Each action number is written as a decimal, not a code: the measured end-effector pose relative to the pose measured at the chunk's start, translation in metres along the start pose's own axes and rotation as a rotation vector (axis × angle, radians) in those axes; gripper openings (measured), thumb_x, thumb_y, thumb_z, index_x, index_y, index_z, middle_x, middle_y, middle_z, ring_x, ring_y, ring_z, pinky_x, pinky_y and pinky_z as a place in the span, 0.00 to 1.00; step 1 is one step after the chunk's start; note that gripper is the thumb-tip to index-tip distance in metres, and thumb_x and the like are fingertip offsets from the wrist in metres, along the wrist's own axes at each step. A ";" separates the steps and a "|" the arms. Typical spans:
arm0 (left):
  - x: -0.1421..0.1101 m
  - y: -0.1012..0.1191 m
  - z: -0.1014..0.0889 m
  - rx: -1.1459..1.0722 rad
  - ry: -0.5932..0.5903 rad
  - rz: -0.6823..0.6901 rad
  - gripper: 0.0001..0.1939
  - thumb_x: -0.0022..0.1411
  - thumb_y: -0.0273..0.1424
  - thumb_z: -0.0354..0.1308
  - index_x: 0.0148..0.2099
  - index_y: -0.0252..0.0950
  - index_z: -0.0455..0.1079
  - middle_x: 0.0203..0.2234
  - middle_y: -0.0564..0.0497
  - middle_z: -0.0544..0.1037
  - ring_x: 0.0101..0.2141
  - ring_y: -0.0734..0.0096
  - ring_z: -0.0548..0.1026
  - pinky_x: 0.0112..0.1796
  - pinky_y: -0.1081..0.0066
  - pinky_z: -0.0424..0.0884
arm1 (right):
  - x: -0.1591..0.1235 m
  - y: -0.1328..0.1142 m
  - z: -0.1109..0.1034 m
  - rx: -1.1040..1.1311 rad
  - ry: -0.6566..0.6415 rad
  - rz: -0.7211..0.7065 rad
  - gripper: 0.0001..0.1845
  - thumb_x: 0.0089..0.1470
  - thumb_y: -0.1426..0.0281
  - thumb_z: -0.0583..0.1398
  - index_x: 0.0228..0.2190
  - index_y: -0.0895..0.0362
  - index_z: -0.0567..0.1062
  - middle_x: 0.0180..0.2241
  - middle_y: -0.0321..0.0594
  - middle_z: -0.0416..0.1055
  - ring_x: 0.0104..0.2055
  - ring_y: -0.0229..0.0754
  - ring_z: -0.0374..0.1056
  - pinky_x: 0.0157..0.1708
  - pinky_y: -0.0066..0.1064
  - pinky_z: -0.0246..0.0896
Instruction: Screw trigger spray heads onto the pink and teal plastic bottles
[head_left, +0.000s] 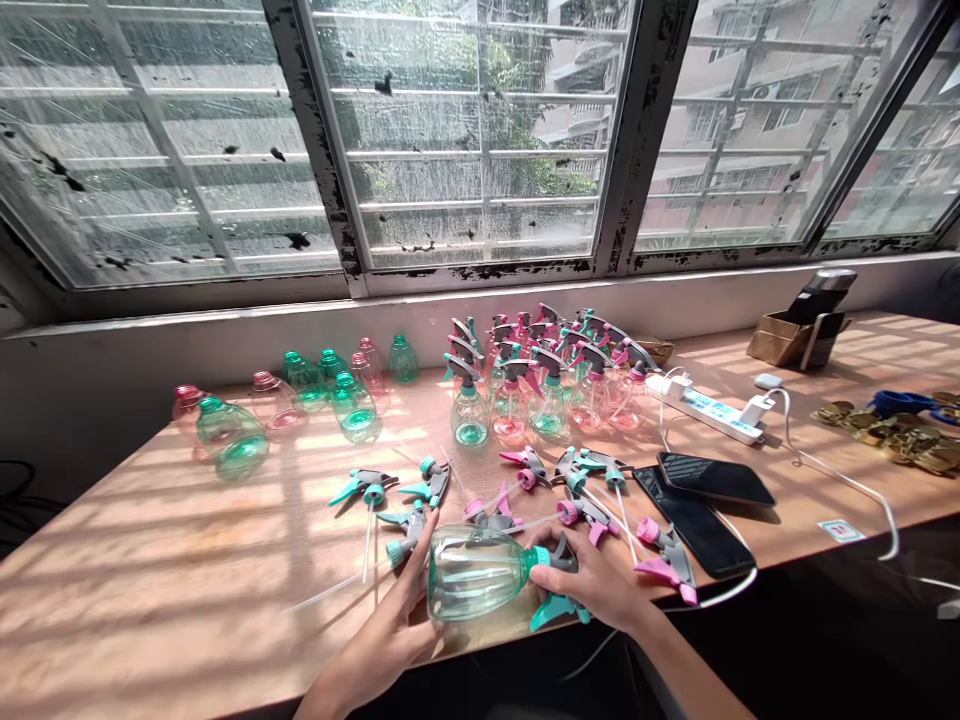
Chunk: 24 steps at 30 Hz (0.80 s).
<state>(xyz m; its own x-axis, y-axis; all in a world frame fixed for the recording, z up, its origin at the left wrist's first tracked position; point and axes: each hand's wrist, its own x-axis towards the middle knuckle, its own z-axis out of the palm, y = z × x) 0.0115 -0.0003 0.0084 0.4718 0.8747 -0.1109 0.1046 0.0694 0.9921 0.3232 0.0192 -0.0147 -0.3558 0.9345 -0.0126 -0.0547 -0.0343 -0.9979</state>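
Note:
A clear green spray bottle [476, 575] lies sideways between my hands above the table's front edge. My left hand [409, 605] cups its base end, thumb below and fingers along the far side. At the neck, my right hand [589, 575] grips the teal collar of the spray head [559, 605], whose trigger points down toward me. Loose spray heads with thin white tubes lie just beyond: a teal one [367, 487], another teal one [429, 482] and a pink one [527, 467] among several. My right fingers partly hide the spray head.
Assembled spray bottles [551, 400] stand grouped near the window wall. Headless green and pink bottles [356, 405] stand or lean at left. To the right are two phones [697, 520], a power strip [709, 412] with cables, a cardboard box [795, 335] and brass-coloured pieces [892, 435].

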 end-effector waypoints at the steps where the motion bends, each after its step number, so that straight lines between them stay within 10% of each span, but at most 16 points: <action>1: 0.000 0.000 0.001 -0.004 0.003 -0.004 0.56 0.66 0.31 0.65 0.82 0.56 0.33 0.82 0.59 0.36 0.80 0.47 0.41 0.76 0.51 0.42 | 0.000 0.000 0.000 -0.002 -0.001 -0.001 0.26 0.54 0.50 0.74 0.42 0.55 0.77 0.32 0.33 0.68 0.33 0.40 0.65 0.35 0.32 0.60; 11: -0.001 0.005 0.001 -0.021 0.018 -0.070 0.59 0.65 0.50 0.68 0.83 0.47 0.34 0.82 0.50 0.38 0.80 0.43 0.38 0.76 0.50 0.43 | 0.000 0.000 0.000 -0.026 0.004 0.011 0.26 0.54 0.50 0.74 0.42 0.55 0.76 0.33 0.34 0.67 0.35 0.41 0.64 0.36 0.34 0.60; 24: -0.001 0.004 0.004 0.042 0.017 -0.038 0.64 0.62 0.42 0.73 0.83 0.49 0.29 0.82 0.52 0.32 0.80 0.43 0.38 0.75 0.52 0.48 | -0.001 -0.003 0.001 -0.026 0.012 -0.009 0.25 0.53 0.49 0.74 0.40 0.54 0.76 0.30 0.33 0.68 0.33 0.42 0.64 0.34 0.33 0.60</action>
<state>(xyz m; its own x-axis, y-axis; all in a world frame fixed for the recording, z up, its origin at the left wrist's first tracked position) 0.0152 -0.0026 0.0126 0.4518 0.8798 -0.1475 0.1590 0.0833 0.9838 0.3230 0.0184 -0.0118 -0.3438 0.9390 -0.0044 -0.0337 -0.0171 -0.9993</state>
